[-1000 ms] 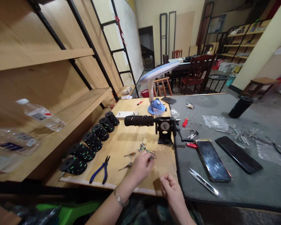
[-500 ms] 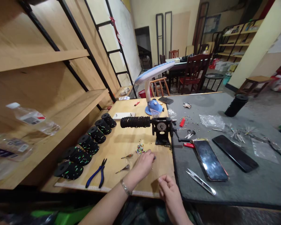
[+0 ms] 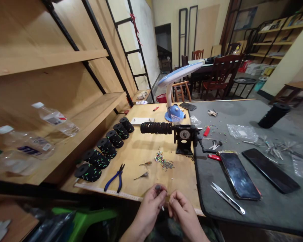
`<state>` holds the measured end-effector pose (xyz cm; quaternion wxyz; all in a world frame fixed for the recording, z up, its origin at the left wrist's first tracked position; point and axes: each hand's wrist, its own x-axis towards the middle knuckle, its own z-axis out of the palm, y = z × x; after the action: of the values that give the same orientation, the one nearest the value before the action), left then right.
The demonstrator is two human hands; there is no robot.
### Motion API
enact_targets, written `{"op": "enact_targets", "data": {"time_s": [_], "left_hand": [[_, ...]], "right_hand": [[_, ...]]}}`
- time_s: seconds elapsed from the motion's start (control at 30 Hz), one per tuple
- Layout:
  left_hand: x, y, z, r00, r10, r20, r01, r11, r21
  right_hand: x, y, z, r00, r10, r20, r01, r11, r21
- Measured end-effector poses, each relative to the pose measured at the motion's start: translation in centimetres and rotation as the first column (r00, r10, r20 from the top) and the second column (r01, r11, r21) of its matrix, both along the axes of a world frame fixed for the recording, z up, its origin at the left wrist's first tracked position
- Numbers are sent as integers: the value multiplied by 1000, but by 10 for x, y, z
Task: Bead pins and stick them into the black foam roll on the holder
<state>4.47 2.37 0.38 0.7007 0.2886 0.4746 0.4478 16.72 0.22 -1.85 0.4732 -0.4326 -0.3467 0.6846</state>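
Note:
My left hand point(image 3: 153, 203) is closed near the table's front edge, with a small white piece point(image 3: 163, 208) showing below its fingertips. Something dark grey sits by its index finger; its kind is unclear. Beside it, almost touching, my right hand point(image 3: 180, 205) is pinched, and whatever lies between its fingertips is hidden. Beyond the hands lie a heap of multicoloured beads point(image 3: 159, 157) and a patch of small grey pieces point(image 3: 168, 164). Two small feathery tufts on thin stems point(image 3: 142, 175) rest to their left. Behind the beads stands a black hand-cranked winder point(image 3: 185, 136) carrying a dark wound roll point(image 3: 156, 128).
Blue-handled pliers point(image 3: 115, 178) and several black spools point(image 3: 106, 148) lie on the left. On the grey mat are thread snips point(image 3: 228, 198), a phone point(image 3: 238, 174), a second dark phone point(image 3: 270, 169) and a black roll point(image 3: 274, 115). A blue-and-white lamp point(image 3: 173, 112) stands behind the winder.
My left hand has drawn back from the beads to meet my right hand near the table edge. Grey pieces beside the beads are now uncovered. The view has shifted left.

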Motion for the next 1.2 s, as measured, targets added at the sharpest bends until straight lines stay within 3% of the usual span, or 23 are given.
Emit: {"op": "enact_targets", "data": {"time_s": [0.23,0.43,0.67,1.0,1.2], "left_hand": [[0,-6,-4,995,66,81,-66,998,2],[-4,-7,-3,994,112,-3,-111,991,76],[-8,-8,-8,989,130,-73,-117,980,161],[-7,-8,-6,990,122,-72,-110,982,151],[-8,-6,1,971,154,-182,-109,966,235]], "right_hand": [[-15,4,-1,999,32,16,-32,999,-22],[-19,4,-3,999,35,22,-34,999,-31],[-21,6,6,999,32,28,-30,998,-53],[-23,7,-2,1000,21,-7,-22,998,-56],[-22,7,0,999,4,-51,-7,997,-72]]}}
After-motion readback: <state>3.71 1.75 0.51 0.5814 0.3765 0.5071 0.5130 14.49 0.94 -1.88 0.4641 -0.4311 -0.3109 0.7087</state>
